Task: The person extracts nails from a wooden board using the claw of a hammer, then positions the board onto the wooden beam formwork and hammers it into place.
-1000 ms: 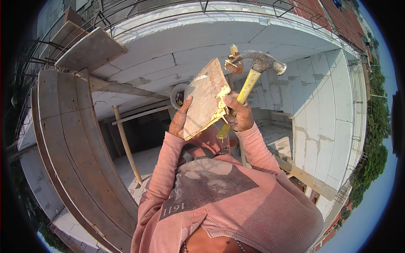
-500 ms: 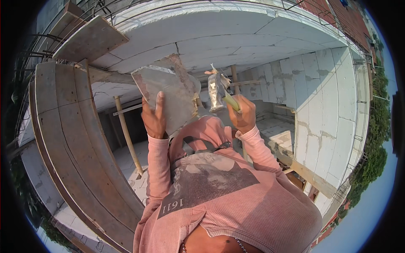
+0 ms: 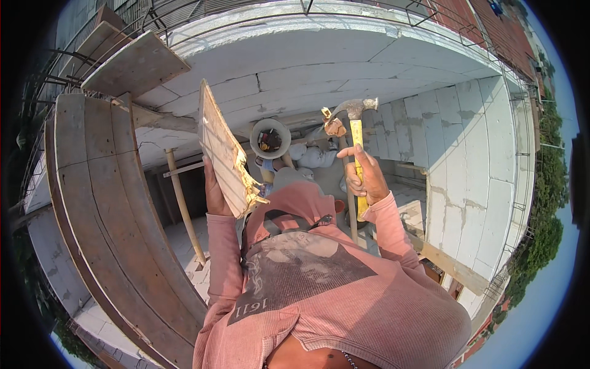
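Note:
My left hand [image 3: 215, 189] grips a flat plywood piece [image 3: 220, 150], tilted nearly edge-on. Its lower right edge is torn into pale yellow splinters, and part of my hand is hidden behind the board. To the right, my right hand [image 3: 367, 175] is closed around the yellow handle of a claw hammer [image 3: 356, 132], held upright with its index finger raised along the handle. At the hammer's claw, on the left, is a ragged brown chunk [image 3: 335, 126], apparently broken wood. Hammer and plywood are apart.
Beyond my hands stands a pale bucket [image 3: 254, 139] with small mixed items inside, beside whitish bags [image 3: 316, 157]. Long brown boards [image 3: 117, 209] run along the left, near a wooden post [image 3: 184, 209]. Pale block walls [image 3: 458, 147] enclose the space; thin rebar [image 3: 424, 13] lines the top.
The plywood has turned from broad face to nearly edge-on, showing its splintered edge and uncovering the bucket. My right hand has swung the hammer upright, its head now higher and further right.

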{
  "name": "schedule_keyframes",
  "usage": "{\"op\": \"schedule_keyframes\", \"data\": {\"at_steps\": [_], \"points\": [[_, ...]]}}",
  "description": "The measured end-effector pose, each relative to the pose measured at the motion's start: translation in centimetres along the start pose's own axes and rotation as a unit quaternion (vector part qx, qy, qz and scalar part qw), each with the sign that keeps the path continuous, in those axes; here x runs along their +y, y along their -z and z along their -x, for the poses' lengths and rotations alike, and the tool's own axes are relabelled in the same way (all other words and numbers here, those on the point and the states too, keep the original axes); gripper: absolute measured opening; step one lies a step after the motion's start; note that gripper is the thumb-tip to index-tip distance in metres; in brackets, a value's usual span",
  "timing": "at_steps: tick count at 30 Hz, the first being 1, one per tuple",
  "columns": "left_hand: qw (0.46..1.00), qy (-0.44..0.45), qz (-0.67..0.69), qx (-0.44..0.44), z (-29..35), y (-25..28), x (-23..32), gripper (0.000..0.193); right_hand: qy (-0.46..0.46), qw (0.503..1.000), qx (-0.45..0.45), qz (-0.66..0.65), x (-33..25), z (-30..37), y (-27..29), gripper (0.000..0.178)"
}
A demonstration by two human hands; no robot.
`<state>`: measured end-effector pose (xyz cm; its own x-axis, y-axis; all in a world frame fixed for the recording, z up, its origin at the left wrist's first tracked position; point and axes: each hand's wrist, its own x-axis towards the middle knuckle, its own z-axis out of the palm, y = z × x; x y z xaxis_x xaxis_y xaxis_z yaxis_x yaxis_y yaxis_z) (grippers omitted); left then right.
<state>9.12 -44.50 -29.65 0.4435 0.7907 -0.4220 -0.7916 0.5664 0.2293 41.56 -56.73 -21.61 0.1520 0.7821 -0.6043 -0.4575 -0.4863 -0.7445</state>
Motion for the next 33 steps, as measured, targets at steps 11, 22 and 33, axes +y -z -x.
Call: {"op": "schedule_keyframes", "data": {"at_steps": [11, 22, 33], "points": [[0.967, 0.197, -0.149, -0.059, -8.0, -7.9, -9.1, 0.057, -0.063, 0.993, 0.003, -0.099, 4.0, -0.2, -1.0, 0.021], [0.986, 0.144, -0.07, 0.053, -7.2, -9.9, -15.2, 0.049, 0.049, 0.981, 0.148, -0.118, 4.3, -4.0, 0.5, 0.023], [0.926, 0.221, -0.301, -0.06, -8.2, -9.3, -13.4, 0.062, 0.122, 0.921, 0.31, -0.2, 3.8, -1.2, 2.3, 0.039]]}}
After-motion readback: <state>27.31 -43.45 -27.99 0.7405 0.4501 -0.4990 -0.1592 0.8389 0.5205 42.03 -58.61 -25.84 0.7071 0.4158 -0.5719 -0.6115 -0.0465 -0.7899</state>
